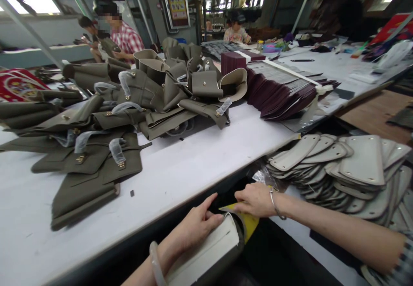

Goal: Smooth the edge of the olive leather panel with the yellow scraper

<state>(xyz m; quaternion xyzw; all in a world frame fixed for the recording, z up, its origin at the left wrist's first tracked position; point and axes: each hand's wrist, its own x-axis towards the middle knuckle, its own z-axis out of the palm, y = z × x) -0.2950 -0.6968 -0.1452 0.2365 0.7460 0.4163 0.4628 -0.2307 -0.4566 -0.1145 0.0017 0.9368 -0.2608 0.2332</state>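
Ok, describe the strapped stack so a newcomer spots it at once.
Find the white table, then the heap of olive bags on it. Right of that heap sits the strapped stack: many thin, dark-maroon layers, fanned out. Unlike the olive bags, it's maroon and bound with a white strap.

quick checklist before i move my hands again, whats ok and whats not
1. Left hand on the pale-faced piece: ok, thumb at its far end
2. Right hand at the yellow sheet: ok
3. Right hand's grip closed: cannot tell, fingertips partly hidden
4. Olive bags away from both hands: ok, heaped across the white table
5. Gray panels squarely stacked: not ok, they overlap at different angles
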